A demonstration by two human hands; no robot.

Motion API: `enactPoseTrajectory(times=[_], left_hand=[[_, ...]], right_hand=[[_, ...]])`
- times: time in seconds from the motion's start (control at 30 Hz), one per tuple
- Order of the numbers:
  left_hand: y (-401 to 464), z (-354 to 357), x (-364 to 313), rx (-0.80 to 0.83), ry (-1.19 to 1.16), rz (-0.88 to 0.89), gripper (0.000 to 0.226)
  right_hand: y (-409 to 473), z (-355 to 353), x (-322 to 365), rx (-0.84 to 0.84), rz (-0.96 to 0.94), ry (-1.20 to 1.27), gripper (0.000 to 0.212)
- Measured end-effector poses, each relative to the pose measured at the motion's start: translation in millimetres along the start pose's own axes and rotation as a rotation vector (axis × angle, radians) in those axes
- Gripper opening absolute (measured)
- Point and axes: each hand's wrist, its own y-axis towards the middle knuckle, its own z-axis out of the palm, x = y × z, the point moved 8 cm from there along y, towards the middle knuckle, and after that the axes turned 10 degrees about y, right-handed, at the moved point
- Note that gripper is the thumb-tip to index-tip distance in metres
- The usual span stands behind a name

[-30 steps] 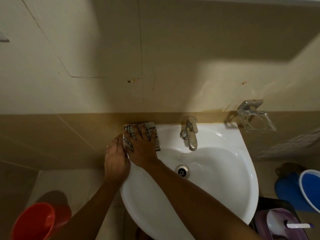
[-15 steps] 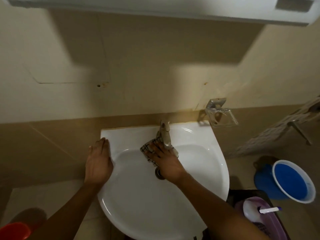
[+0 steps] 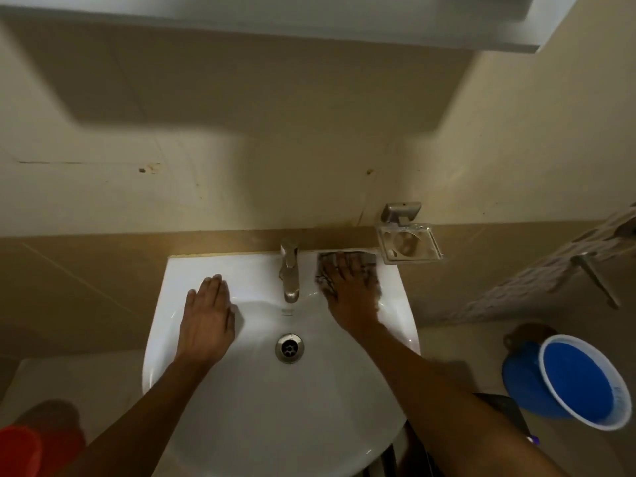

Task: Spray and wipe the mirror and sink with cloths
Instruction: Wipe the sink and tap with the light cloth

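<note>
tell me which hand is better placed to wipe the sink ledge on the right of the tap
The right hand. It already presses the checked cloth flat on the white ceramic sink ledge, right of the silver metal tap. The left hand lies flat on the left rim, holding no cloth.

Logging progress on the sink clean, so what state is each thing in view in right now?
checked cloth: flat on the sink's back ledge, right of the tap, under the right hand
right hand: fingers spread, pressing the cloth
left hand: flat on the sink's left rim, holding nothing
tap: no water running
sink: basin holds no water, drain unplugged
soap holder: no soap in it
</note>
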Motion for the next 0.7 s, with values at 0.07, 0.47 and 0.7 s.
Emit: enactPoseTrajectory(times=[0.07, 0.47, 0.7], left_hand=[[-0.2, 1.0, 0.9, 0.007, 0.0, -0.014, 0.058], [4.9, -3.1, -5.0, 0.041, -0.043, -0.079, 0.057], [4.7, -4.1, -8.1, 0.067, -0.075, -0.121, 0.049]], right_hand=[[8.5, 10.0, 33.8, 0.016, -0.111, -0.011, 0.057], [10.1, -6.4, -25.4, -0.006, -0.249, -0.063, 0.053], [-31.0, -20.4, -82.2, -0.06, -0.152, -0.111, 0.063]])
